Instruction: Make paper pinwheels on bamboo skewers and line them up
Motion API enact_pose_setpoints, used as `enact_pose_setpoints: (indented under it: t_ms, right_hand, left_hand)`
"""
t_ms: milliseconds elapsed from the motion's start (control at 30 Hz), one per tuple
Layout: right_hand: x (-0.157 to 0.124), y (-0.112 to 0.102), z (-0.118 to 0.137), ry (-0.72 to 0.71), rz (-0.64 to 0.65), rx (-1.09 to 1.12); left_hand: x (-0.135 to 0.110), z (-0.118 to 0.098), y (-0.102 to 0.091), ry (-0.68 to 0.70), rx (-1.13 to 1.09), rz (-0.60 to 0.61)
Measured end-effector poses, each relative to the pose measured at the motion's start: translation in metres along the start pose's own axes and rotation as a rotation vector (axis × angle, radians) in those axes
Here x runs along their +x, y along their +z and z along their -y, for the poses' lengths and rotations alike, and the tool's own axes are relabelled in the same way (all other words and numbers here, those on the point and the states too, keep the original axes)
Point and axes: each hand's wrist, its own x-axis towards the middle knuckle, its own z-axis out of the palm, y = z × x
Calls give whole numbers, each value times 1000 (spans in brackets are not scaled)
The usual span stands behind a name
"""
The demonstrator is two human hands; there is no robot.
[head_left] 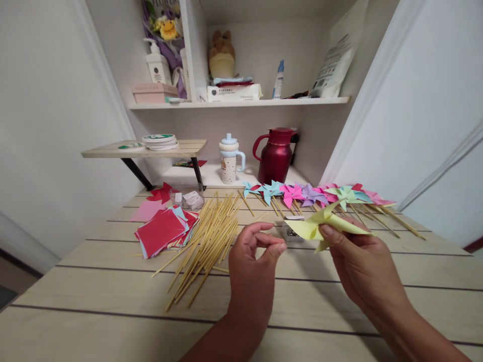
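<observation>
My right hand (364,261) pinches a pale yellow paper pinwheel (313,229) at its middle, its folded blades sticking out to both sides. To the left of it, my left hand (254,266) is raised over the table with thumb and index fingertip pressed together. Whatever lies between those fingertips is too small to make out. Just behind the hands sits a small open box (292,232) of little metal pieces, partly covered by the yellow paper. Beside my left hand lies a loose heap of thin wooden sticks (207,246).
A stack of coloured paper squares (160,231) lies left of the sticks, near small clear boxes (192,199). Finished pinwheels on sticks (294,195) line the back right. Behind stand a cup (229,161), a red jug (276,157) and a small raised shelf (188,147) with tape rolls.
</observation>
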Motion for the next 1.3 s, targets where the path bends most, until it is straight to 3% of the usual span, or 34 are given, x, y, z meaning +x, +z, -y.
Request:
enact_pose_setpoints:
  t_ms: [200, 400, 600, 900, 1067, 1233, 1300]
  right_hand:
    - [-1, -1, 0, -1, 16, -12]
    - [-1, -1, -3, 22, 41, -18]
    - [3, -1, -4, 5, 21, -9]
    - [5, -1, 0, 43, -47, 71]
    - [7, -1, -1, 9, -21, 60]
    - [7, -2, -1, 47, -11, 57]
    - [6, -3, -2, 62, 4, 36]
  left_hand:
    - [2, 3, 0, -39, -5, 3]
    - [3, 37, 4, -116, 172, 202]
    - [17, 53, -9, 96, 458, 132]
    - [22, 20, -20, 387, 545, 113]
    - [43, -12, -59, 466, 919, 291]
    - [59, -45, -123, 464, 1460, 186]
    - [58, -50, -143, 456, 1584, 196]
